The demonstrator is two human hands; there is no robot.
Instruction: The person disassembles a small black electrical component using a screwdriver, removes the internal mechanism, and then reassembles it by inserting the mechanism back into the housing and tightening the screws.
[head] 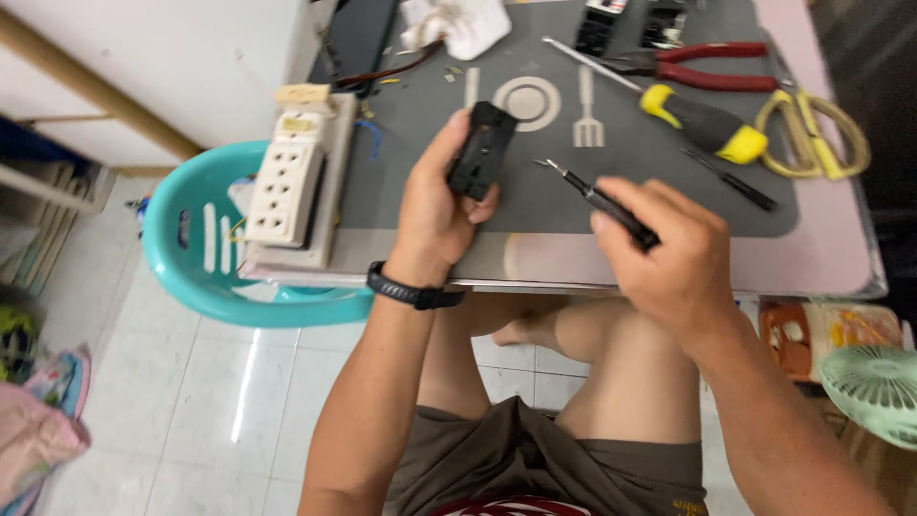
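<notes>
My left hand (435, 210) holds a small black plastic electrical part (481, 150) upright above the grey mat (630, 196), thumb on its side. My right hand (669, 253) grips a thin black-handled screwdriver (602, 201) whose metal tip points up-left toward the part, a short gap away. A black band sits on my left wrist (415, 291).
A white power strip (287, 182) lies on a board at the table's left edge, above a teal plastic chair (191, 258). Farther back lie a yellow-and-black screwdriver (702, 122), red pliers (707, 67), yellow scissors (812, 134) and a crumpled cloth (458, 24). A green fan (874, 392) stands at lower right.
</notes>
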